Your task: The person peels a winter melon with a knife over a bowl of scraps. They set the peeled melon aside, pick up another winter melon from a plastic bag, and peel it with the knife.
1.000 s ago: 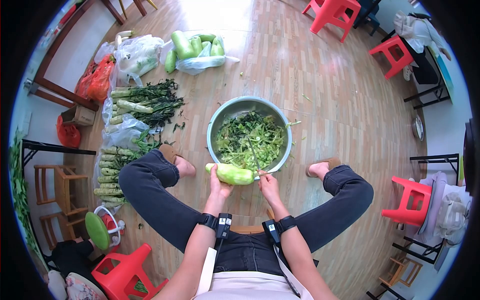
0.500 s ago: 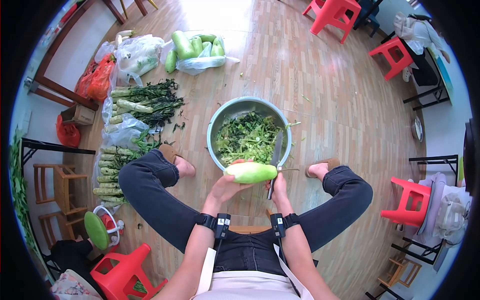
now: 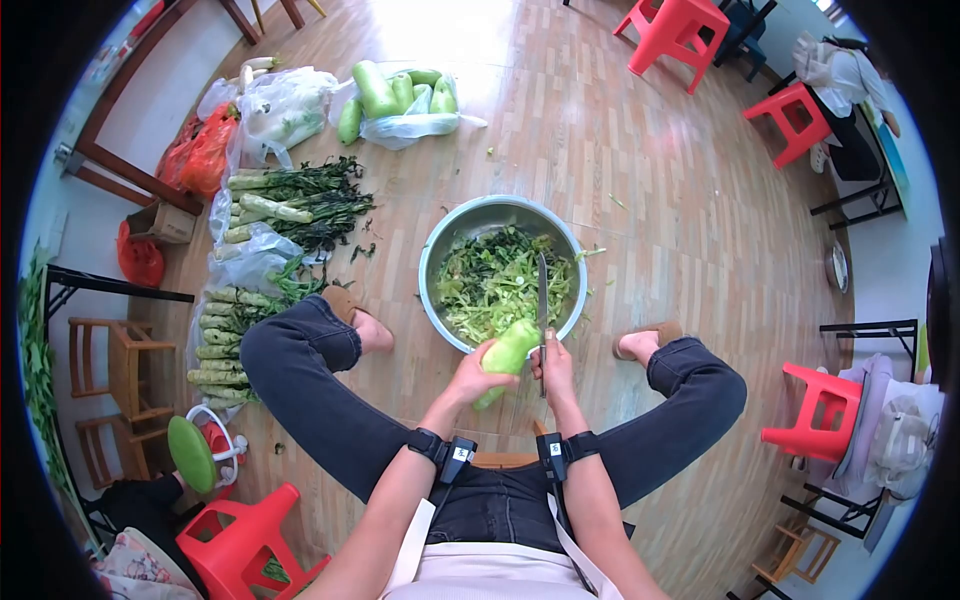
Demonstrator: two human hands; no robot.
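Observation:
My left hand [image 3: 472, 378] is closed around a light green bottle gourd [image 3: 513, 347], held at a slant with its upper end over the basin's near rim. My right hand [image 3: 553, 368] grips a knife [image 3: 543, 290] by its handle, the blade pointing away from me and close beside the gourd. Beneath them on the floor stands a metal basin [image 3: 427, 262], with green peelings and leafy scraps [image 3: 490, 285] inside.
Celtuce stalks [image 3: 275, 208] lie in rows on plastic at the left. More gourds [image 3: 376, 92] sit in a bag ahead. Red stools [image 3: 672, 38] stand around the room, and a person [image 3: 850, 85] sits at the far right.
The gourd has swung from lying crosswise to a steep slant, with my left hand turning along with it. The knife now points more straight ahead.

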